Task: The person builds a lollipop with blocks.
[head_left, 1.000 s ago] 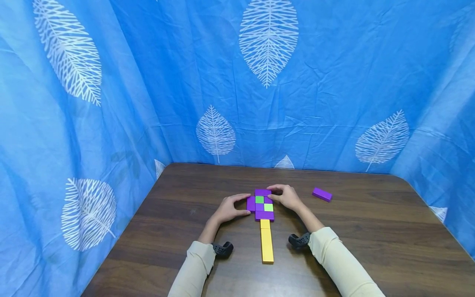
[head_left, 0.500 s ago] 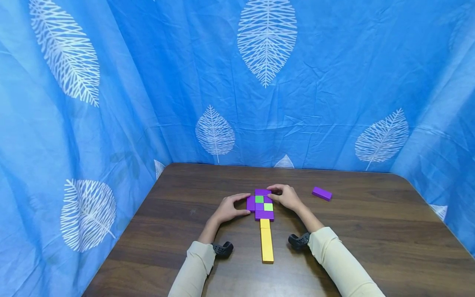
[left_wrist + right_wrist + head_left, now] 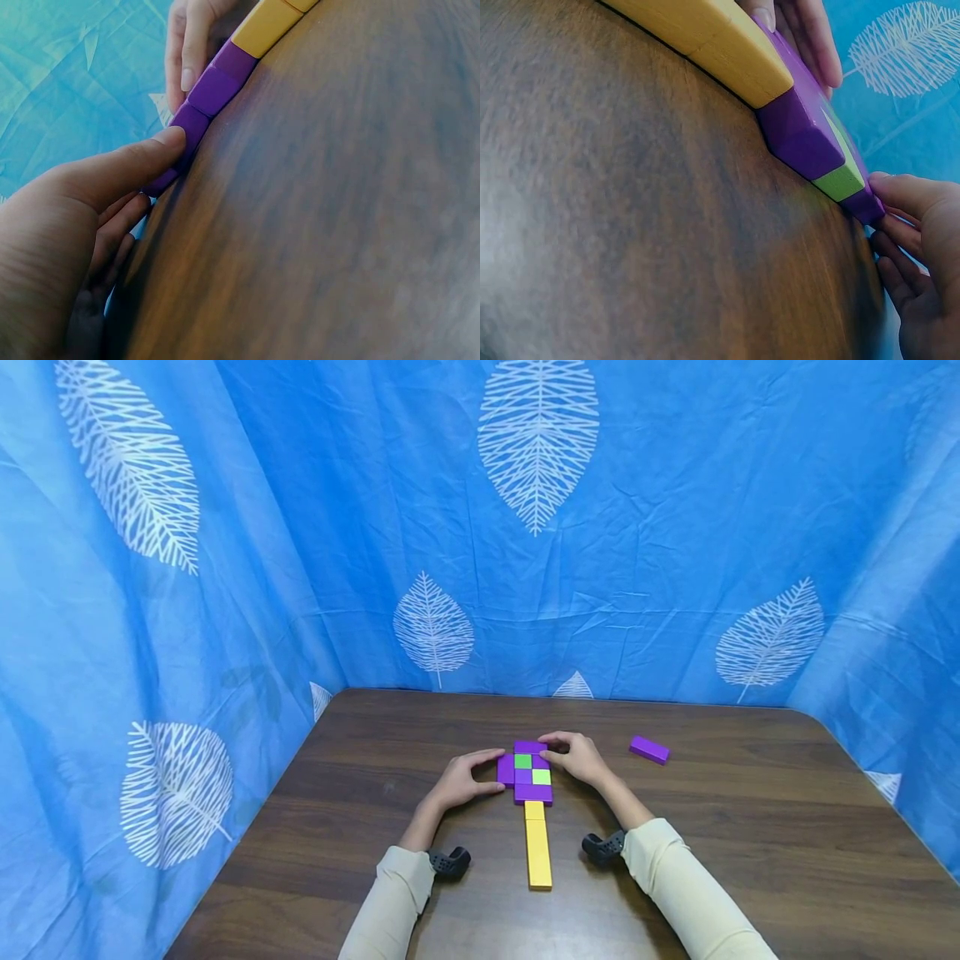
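Observation:
Purple, green and lime wooden blocks lie flat together as a patch in the head view, with a green block (image 3: 522, 762) and a lime block (image 3: 540, 777) among the purple. My left hand (image 3: 459, 782) pinches the left purple block (image 3: 506, 770) between thumb and index finger, one at each end. At the patch's upper right corner, my right hand (image 3: 581, 757) has thumb and fingertips against a purple block (image 3: 865, 206). Its thumb sits on top in the right wrist view. Yellow blocks (image 3: 537, 852) run from the patch toward me like a stem.
A loose purple block (image 3: 649, 749) lies right of my right hand on the brown wooden table (image 3: 750, 827). Blue curtains (image 3: 637, 568) with white leaf prints hang behind the table and at both sides. Black bands (image 3: 450, 863) circle both wrists.
Both hands stay at the same blocks. The head view shifts very slightly; no block visibly moves relative to the others.

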